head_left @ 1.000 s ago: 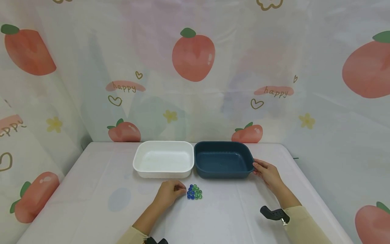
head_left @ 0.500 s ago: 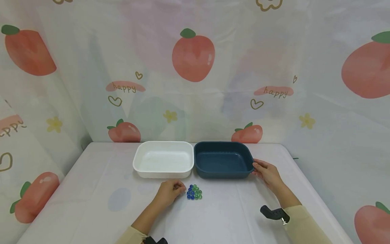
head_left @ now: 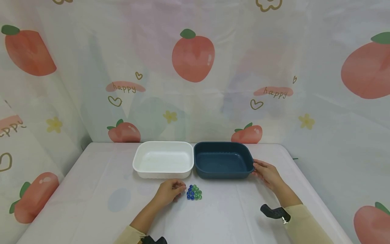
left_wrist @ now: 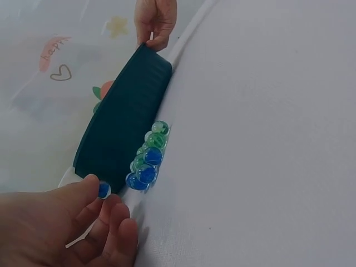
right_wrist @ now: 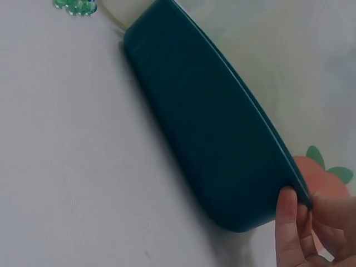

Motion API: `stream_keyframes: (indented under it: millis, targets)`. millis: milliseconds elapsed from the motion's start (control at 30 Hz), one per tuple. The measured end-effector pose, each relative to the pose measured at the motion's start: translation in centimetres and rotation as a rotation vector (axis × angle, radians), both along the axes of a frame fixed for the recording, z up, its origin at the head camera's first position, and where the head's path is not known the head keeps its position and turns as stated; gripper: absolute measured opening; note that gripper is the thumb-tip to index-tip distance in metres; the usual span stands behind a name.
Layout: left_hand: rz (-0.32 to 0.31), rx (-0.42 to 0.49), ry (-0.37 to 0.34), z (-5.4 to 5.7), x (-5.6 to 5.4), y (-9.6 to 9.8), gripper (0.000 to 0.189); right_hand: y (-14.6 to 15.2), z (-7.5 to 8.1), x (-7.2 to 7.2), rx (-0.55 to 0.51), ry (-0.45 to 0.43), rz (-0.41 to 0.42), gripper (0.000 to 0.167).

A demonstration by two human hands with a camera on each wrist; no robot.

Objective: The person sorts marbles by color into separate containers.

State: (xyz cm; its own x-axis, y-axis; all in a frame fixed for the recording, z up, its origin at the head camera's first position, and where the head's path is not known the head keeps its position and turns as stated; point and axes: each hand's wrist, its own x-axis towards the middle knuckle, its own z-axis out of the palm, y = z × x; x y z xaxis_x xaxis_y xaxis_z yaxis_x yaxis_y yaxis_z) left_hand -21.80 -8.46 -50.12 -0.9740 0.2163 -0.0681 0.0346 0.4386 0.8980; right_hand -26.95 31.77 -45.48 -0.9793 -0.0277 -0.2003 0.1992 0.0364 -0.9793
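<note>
Between thumb and fingertips my left hand (head_left: pixel 169 192) pinches a blue glass marble (left_wrist: pixel 104 189); it shows in the left wrist view. Just right of those fingertips, a small cluster of blue and green marbles (head_left: pixel 194 192) lies on the tablecloth. My right hand (head_left: pixel 268 173) grips the right end of a dark blue tub (head_left: pixel 223 175). In the right wrist view, the fingers (right_wrist: pixel 286 208) press the tub's outer wall under the rim, with the thumb at the rim's other side. Inside, the tub holds nothing.
A white tub (head_left: pixel 163 175) stands directly left of the dark blue one, with nothing in it. Both are at the back of the white-covered table (head_left: pixel 213 217), before a fruit-print curtain (head_left: pixel 195 108).
My left hand has lifted very slightly beside the marbles. My right hand, both tubs and the marble cluster stay where they were.
</note>
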Motion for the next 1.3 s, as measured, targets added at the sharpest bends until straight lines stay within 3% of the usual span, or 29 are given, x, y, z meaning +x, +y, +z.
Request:
stream_keyframes:
  millis: [167, 467, 767, 1300]
  targets:
    - [-0.005, 0.094, -0.079, 0.3, 0.0, 0.1, 0.023, 0.1, 0.5, -0.1, -0.032, -0.037, 0.018, 0.06]
    - [-0.02, 0.191, -0.146, 1.0, 0.1, 0.3, 0.026, 0.5, 1.0, 0.1, -0.148, -0.037, 0.107, 0.062]
    - [-0.018, 0.288, -0.206, 1.5, -0.3, 0.7, 0.029, 0.4, 1.4, 0.1, -0.133, -0.065, 0.081, 0.062]
    - [-0.01, 0.4, -0.212, 2.9, -1.0, 1.7, 0.033, 0.6, 1.2, -0.3, -0.136, -0.138, 0.036, 0.062]
